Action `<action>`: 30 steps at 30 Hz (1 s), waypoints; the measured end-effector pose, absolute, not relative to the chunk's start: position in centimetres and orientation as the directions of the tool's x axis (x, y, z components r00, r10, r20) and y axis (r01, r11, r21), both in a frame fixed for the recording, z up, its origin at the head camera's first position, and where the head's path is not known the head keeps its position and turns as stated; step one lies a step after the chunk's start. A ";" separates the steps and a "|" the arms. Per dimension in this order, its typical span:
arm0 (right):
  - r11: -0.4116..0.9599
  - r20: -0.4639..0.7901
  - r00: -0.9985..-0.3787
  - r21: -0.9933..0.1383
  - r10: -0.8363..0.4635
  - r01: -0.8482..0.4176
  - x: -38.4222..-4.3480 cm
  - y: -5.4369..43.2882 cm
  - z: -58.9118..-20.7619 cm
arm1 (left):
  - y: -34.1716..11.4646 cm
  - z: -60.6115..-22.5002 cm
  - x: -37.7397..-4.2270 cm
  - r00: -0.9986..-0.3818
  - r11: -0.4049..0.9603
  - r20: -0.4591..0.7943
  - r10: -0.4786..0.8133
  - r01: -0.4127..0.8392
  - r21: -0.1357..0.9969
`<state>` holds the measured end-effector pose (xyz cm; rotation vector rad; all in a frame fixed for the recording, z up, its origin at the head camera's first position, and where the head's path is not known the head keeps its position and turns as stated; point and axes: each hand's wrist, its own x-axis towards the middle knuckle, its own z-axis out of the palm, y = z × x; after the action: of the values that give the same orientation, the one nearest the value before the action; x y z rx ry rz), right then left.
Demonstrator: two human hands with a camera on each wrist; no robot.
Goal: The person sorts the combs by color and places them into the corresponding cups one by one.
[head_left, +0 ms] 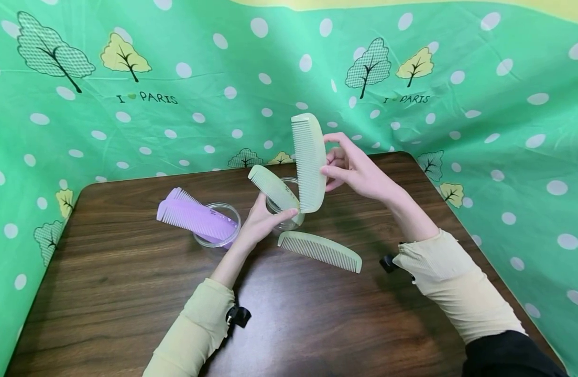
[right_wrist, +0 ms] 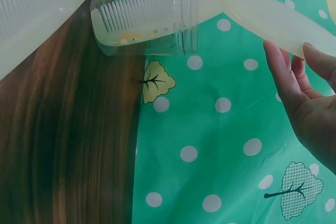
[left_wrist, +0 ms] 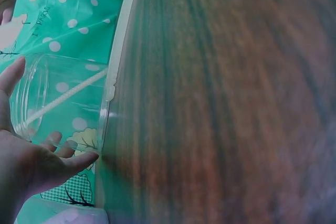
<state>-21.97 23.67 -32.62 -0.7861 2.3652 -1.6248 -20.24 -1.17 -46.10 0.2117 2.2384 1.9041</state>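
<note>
My right hand (head_left: 352, 167) pinches a pale green comb (head_left: 311, 162) by its spine, upright, its lower end over the mouth of a clear plastic jar (head_left: 289, 226). Another pale green comb (head_left: 273, 187) leans inside that jar, its upper end sticking out past the rim. My left hand (head_left: 262, 220) grips the jar from the left, thumb at the rim; the left wrist view shows the jar (left_wrist: 63, 98) with fingers around it. A third pale green comb (head_left: 320, 250) lies on the table in front of the jar, teeth toward me.
Left of my left hand stands a second clear jar (head_left: 235, 209) with purple combs (head_left: 196, 217) leaning out to the left. Brown wood-grain table (head_left: 105, 293) lies under everything. A green dotted cloth (head_left: 199, 136) hangs behind and beside the table.
</note>
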 end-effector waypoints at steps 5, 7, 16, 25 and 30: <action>0.256 0.181 -0.853 -0.905 -0.489 -0.339 -22.9 23.2 -32.5 | -1.3 -46.0 -20.1 -0.972 0.173 -0.051 0.229 -0.011 0.985; 0.249 0.192 -0.856 -0.906 -0.479 -0.343 -23.2 22.9 -32.5 | -1.3 -45.9 -20.1 -0.972 0.178 -0.050 0.229 -0.009 0.984; 0.250 0.217 -0.863 -0.899 -0.457 -0.358 -24.7 21.6 -33.1 | -1.3 -46.1 -20.2 -0.974 0.192 -0.058 0.218 -0.015 0.981; 0.338 0.189 -0.866 -0.865 -0.462 -0.370 -25.3 21.1 -34.5 | -1.2 -46.2 -20.3 -0.971 0.185 -0.034 0.237 0.010 0.983; 0.369 0.185 -0.859 -0.844 -0.478 -0.388 -25.6 20.6 -35.3 | -1.3 -46.2 -20.4 -0.971 0.186 -0.034 0.237 0.011 0.982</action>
<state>-25.58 20.59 -35.26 -0.8003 2.5235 -1.5167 -20.38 -1.28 -46.19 0.2411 2.2751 1.8821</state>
